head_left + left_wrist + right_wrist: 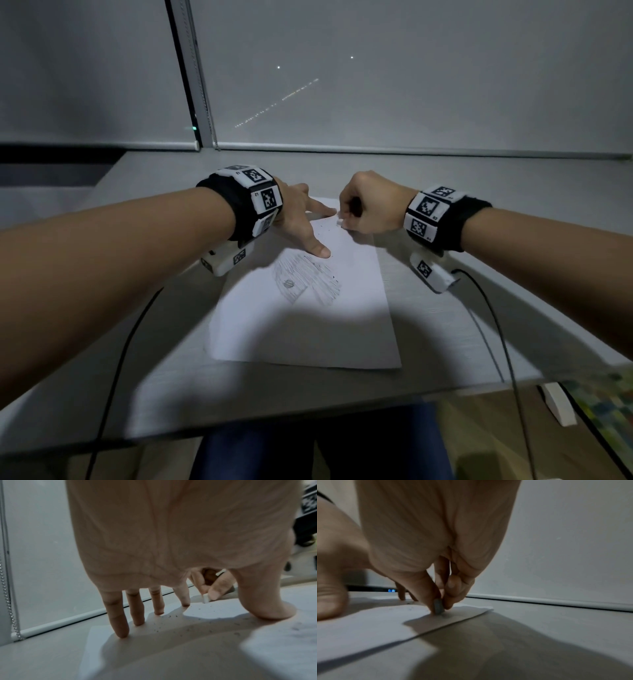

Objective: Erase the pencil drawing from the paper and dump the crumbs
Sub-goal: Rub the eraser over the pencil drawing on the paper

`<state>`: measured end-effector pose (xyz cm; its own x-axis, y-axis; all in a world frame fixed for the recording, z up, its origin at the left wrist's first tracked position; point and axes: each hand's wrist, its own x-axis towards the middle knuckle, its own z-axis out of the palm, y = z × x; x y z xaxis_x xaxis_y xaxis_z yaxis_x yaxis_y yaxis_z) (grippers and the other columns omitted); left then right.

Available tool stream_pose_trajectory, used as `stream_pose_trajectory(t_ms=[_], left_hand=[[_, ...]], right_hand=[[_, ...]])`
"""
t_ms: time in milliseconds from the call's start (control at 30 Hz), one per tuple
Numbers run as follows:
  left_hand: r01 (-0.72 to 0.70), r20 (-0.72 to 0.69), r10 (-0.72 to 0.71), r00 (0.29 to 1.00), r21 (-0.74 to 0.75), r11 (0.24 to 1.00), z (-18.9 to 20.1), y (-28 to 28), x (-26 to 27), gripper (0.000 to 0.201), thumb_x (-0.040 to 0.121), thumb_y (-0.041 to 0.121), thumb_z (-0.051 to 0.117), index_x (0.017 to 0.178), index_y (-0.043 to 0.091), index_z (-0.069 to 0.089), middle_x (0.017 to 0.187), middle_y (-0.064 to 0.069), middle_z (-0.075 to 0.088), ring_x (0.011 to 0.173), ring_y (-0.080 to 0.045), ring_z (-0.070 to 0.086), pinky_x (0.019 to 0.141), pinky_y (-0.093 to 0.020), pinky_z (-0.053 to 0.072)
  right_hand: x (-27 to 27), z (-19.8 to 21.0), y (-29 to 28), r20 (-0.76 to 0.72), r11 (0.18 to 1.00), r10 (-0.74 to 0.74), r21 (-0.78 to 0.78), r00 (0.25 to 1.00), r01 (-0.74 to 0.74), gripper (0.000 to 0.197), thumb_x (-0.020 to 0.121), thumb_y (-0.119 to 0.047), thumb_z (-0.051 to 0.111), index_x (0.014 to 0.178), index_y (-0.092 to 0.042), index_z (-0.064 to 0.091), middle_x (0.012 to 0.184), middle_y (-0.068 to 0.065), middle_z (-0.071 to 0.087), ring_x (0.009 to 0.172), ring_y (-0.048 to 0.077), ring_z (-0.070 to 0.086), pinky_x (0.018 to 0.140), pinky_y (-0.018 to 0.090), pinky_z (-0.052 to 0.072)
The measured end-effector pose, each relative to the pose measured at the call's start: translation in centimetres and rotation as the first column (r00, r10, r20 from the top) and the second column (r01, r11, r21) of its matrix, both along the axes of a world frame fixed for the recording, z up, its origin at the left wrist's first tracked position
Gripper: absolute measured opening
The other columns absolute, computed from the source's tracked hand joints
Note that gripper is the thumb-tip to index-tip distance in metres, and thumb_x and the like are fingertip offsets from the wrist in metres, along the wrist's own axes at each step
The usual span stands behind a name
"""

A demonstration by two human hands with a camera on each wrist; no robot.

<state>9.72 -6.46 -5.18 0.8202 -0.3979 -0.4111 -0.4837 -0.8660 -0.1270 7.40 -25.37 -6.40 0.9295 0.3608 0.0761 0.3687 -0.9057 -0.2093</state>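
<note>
On the grey desk (445,212) I see one sheet of paper (342,325) lying flat, with one pencil drawing (308,282) shaded near its middle. My left hand (298,219) is spread on the sheet's far part, straight fingers (120,622) and thumb pressing it down, gripping nothing. My right hand (370,205) pinches one small white eraser (340,222) between thumb and curled fingers, its tip touching the paper near the far edge, beside the left index finger. Dark eraser crumbs (164,623) lie scattered on the sheet around the left fingertips; they are too small and many to count. Two black cables (113,359) trail off the near desk edge, one from each wrist. No container shows in any view.
</note>
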Motion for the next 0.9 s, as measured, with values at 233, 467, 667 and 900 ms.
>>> stream_pose_trajectory(t_ms=[233, 467, 667, 900], left_hand=[[-0.003, 0.002, 0.003, 1.0, -0.016, 1.0, -0.1, 0.4, -0.2, 0.109, 0.072, 0.101, 0.058, 0.165, 0.068, 0.01, 0.172, 0.0, 0.023, 0.159, -0.036, 0.035, 0.12, -0.054, 0.034], [-0.011, -0.051, -0.001, 0.999, -0.249, 0.968, 2.2, 0.9, -0.3, 0.074, 0.114, 0.053, 0.045, 0.176, 0.041, 0.005, 0.182, -0.001, 0.025, 0.166, -0.026, 0.025, 0.129, -0.038, 0.018], [-0.022, -0.057, 0.012, 0.998, -0.179, 0.984, 4.6, 3.0, -3.3, 0.094, 0.091, 0.071, 0.073, 0.166, 0.025, 0.039, 0.169, -0.001, 0.042, 0.15, -0.028, 0.048, 0.11, -0.037, 0.038], [-0.007, -0.07, 0.004, 0.998, -0.043, 0.999, 0.8, 4.3, -3.3, 0.154, 0.05, 0.095, 0.084, 0.174, 0.032, 0.016, 0.173, 0.01, 0.024, 0.161, -0.026, 0.033, 0.125, -0.06, 0.039]], right_hand=[[-2.1, 0.7, -0.4, 0.014, 0.998, -0.014, 0.055, 1.0, 0.013, 0.013, 0.084, -0.027, 0.077, 0.082, -0.015, 0.079, 0.072, -0.004, 0.073, 0.066, 0.014, 0.066, 0.064, 0.027, 0.053], [-4.1, 1.5, -0.3, -0.121, 0.999, -0.036, -0.024, 0.992, 0.033, 0.011, 0.092, -0.024, 0.074, 0.084, -0.016, 0.072, 0.074, -0.014, 0.067, 0.069, 0.003, 0.062, 0.067, 0.026, 0.049], [-3.3, 0.4, -1.4, -0.055, 0.996, -0.075, -0.061, 0.996, 0.072, 0.02, 0.095, -0.031, 0.074, 0.091, -0.012, 0.074, 0.084, -0.007, 0.069, 0.086, 0.022, 0.068, 0.078, 0.029, 0.053], [-0.5, 1.6, 0.6, -0.023, 0.999, -0.02, 0.027, 1.0, 0.021, 0.019, 0.091, -0.029, 0.078, 0.09, -0.01, 0.076, 0.085, 0.001, 0.074, 0.074, 0.018, 0.063, 0.075, 0.03, 0.054]])
